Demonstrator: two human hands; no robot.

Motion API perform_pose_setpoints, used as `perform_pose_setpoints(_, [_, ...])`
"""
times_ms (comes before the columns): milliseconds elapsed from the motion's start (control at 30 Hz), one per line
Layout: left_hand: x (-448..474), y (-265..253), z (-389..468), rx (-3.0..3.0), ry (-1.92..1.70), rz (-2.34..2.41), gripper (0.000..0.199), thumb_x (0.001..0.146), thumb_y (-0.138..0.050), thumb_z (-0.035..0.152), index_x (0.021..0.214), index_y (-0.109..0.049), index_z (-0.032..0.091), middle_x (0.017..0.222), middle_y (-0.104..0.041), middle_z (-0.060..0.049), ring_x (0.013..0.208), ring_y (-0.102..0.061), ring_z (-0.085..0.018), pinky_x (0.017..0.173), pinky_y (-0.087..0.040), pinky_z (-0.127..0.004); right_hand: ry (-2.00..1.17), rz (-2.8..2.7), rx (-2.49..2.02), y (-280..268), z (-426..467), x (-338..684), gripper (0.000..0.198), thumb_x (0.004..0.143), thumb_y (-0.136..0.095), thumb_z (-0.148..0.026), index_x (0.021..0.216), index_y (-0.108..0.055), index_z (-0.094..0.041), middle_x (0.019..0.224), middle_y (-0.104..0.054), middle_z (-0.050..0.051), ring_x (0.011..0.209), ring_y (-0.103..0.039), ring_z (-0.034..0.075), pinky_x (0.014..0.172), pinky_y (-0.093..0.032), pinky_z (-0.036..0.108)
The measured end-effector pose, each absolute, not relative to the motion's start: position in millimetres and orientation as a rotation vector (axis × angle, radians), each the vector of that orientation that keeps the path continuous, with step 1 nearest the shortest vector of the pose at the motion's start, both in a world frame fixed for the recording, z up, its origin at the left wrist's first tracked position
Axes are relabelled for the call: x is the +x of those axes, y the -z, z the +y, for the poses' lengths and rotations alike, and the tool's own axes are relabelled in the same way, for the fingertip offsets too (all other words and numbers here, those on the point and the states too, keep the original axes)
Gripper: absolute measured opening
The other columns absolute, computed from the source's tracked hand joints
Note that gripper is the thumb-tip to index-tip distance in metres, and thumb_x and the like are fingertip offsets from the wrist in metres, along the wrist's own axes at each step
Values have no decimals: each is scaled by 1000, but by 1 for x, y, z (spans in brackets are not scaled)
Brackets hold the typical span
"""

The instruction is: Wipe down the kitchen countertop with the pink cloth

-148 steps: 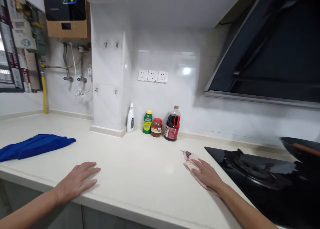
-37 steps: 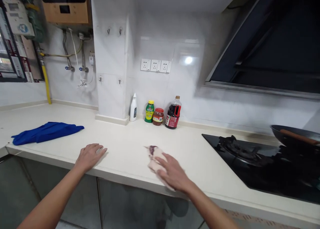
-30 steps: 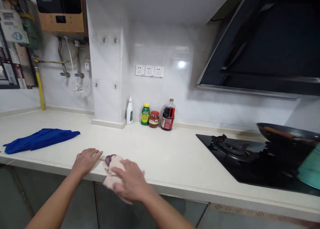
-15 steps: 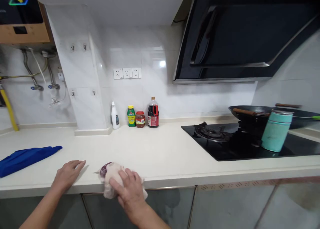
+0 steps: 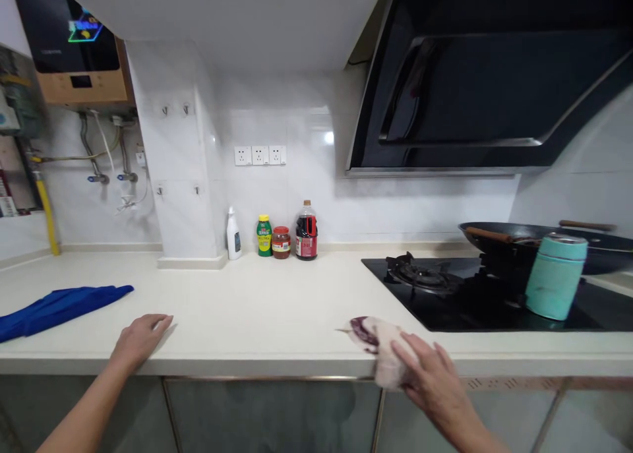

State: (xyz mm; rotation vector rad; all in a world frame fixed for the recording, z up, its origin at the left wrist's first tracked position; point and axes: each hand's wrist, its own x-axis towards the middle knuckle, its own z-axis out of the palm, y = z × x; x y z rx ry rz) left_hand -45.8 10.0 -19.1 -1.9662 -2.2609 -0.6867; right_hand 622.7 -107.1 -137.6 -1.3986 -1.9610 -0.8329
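My right hand is closed over a pale cloth with a dark purple patch, pressed on the front edge of the white countertop. Part of the cloth hangs over that edge, just left of the black gas stove's near corner. Resting on the counter to the left, my left hand holds nothing, its fingers stretched out to the right. A blue cloth lies crumpled on the counter beyond it, toward the left side.
Against the wall stand a white bottle, a green bottle, a red-lidded jar and a dark sauce bottle. On the stove are a turquoise tumbler and a wok. A slanted range hood hangs above.
My right hand has slid the pale cloth to the right along the counter's front edge, toward the stove. My left hand stays nearly in place. The view has shifted slightly.
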Motion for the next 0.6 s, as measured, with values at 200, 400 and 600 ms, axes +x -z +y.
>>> perform_pose_setpoints(200, [-41,16,4,-1964,615,-2285,69,89,-30,60,121,-72,15,137,-65,-14,131,-55,-36,107,-43,-48,965,-1880,-1563,138,-118,697,79,76,-53,-14,151,-29,-23,145,-45,16,128,-48,34,110,-37,55])
perform_pose_setpoints(400, [-34,14,1,-1959,598,-2319,66,91,-33,62,125,-69,18,141,-62,-12,131,-54,-35,107,-40,-49,879,-1904,-1569,130,-107,632,82,68,-57,-8,146,-38,-23,139,-47,15,124,-47,35,104,-44,50])
perform_pose_setpoints(600, [-43,21,11,-1939,591,-2316,60,91,-38,62,122,-70,22,140,-63,-8,129,-56,-34,104,-42,-46,714,-1944,-1357,128,-83,468,81,64,-65,-7,140,-49,-31,141,-46,10,124,-44,37,105,-40,56])
